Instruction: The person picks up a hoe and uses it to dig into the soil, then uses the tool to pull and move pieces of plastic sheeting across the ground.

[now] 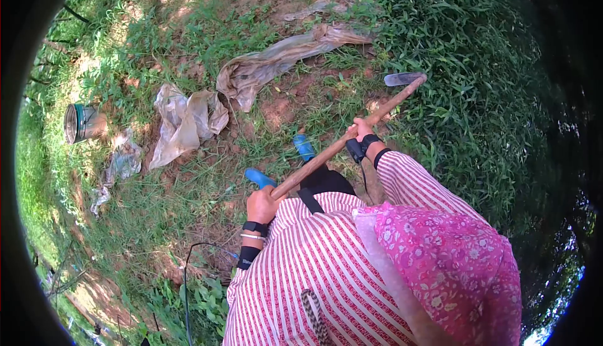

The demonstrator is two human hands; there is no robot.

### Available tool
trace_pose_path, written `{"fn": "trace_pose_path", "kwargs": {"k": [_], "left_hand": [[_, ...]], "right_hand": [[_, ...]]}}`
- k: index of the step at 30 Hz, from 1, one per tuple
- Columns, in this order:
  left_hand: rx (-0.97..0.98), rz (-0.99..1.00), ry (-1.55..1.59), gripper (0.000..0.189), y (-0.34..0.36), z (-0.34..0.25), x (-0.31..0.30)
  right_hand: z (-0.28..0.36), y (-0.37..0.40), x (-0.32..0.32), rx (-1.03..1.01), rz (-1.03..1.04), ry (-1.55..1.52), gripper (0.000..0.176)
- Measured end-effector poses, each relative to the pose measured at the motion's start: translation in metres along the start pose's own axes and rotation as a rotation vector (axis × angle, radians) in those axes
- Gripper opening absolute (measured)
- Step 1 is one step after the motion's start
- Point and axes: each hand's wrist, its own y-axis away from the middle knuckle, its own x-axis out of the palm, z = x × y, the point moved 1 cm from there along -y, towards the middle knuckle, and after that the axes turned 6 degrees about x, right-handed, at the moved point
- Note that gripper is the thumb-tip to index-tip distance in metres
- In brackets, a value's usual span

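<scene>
A hoe with a long wooden handle (320,159) slants across in front of my body. My left hand (262,205) is wrapped round its near end, close to my waist. Further up the shaft, my right hand (362,131) grips it with closed fingers. The hoe's metal blade (402,80) sits at the far end, over grass and bare soil beside dense green plants (465,95). My blue boots (304,147) stand on the ground below the handle.
Crumpled, dirty plastic sheeting (295,54) lies across the weedy soil, with another piece (185,123) left of it. A bucket (76,124) lies at the far left. A dark cable (186,283) hangs by my left side. Patterned pink cloth (446,258) covers my right side.
</scene>
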Motion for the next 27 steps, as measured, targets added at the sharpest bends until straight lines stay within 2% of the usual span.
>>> {"fn": "trace_pose_path", "kwargs": {"k": [2,5,6,8,10,11,12,13,15,16,18,22,23,25,26,27], "left_hand": [[0.138,0.055,0.087,0.036,-0.029,-0.031,0.018],[0.181,0.133,0.058,0.034,-0.057,-0.070,0.015],[0.182,0.142,0.046,0.034,-0.061,-0.076,0.013],[0.126,0.138,0.011,0.034,-0.071,-0.082,-0.002],[0.092,0.111,-0.088,0.034,-0.064,-0.079,-0.026],[0.057,0.110,-0.125,0.032,-0.053,-0.080,-0.046],[0.031,0.071,-0.196,0.030,-0.035,-0.080,-0.069],[-0.022,0.042,-0.260,0.029,-0.016,-0.074,-0.088],[-0.162,0.033,-0.230,0.029,0.019,-0.046,-0.108],[-0.230,0.028,-0.209,0.029,0.032,-0.030,-0.113],[-0.287,-0.038,-0.152,0.029,0.046,-0.020,-0.115],[-0.274,0.059,-0.109,0.029,0.035,-0.017,-0.084],[-0.175,0.023,-0.135,0.030,0.027,-0.015,-0.069],[-0.082,0.015,-0.181,0.032,0.004,-0.026,-0.046],[-0.040,-0.011,-0.146,0.032,-0.009,-0.028,-0.031],[0.001,-0.038,-0.106,0.032,-0.022,-0.034,-0.019]], "right_hand": [[0.055,0.009,-0.019,-0.088,-0.205,-0.061,0.022],[0.093,0.022,-0.026,-0.081,-0.119,0.005,0.023],[0.092,0.010,-0.024,-0.158,-0.086,-0.007,0.022],[0.080,-0.006,-0.008,-0.116,-0.069,0.032,0.019],[0.046,-0.017,0.015,-0.075,0.016,0.034,0.018],[0.013,-0.060,0.014,0.069,0.130,0.108,0.021],[-0.015,-0.022,0.045,0.018,0.160,0.041,0.022],[-0.046,-0.006,0.064,0.086,0.154,-0.178,0.018],[-0.095,0.023,0.069,0.208,0.141,-0.220,0.019],[-0.106,0.039,0.069,0.424,0.200,-0.215,0.019],[-0.127,0.049,0.067,0.489,0.313,-0.148,0.020],[-0.108,0.029,0.048,0.378,0.129,-0.179,0.013],[-0.098,0.018,0.037,0.371,0.130,-0.191,0.013],[-0.066,-0.001,0.013,0.175,0.076,-0.236,0.013],[-0.040,0.013,0.008,0.067,0.061,-0.243,0.014],[-0.015,0.016,0.000,0.037,0.061,-0.297,0.014]]}}
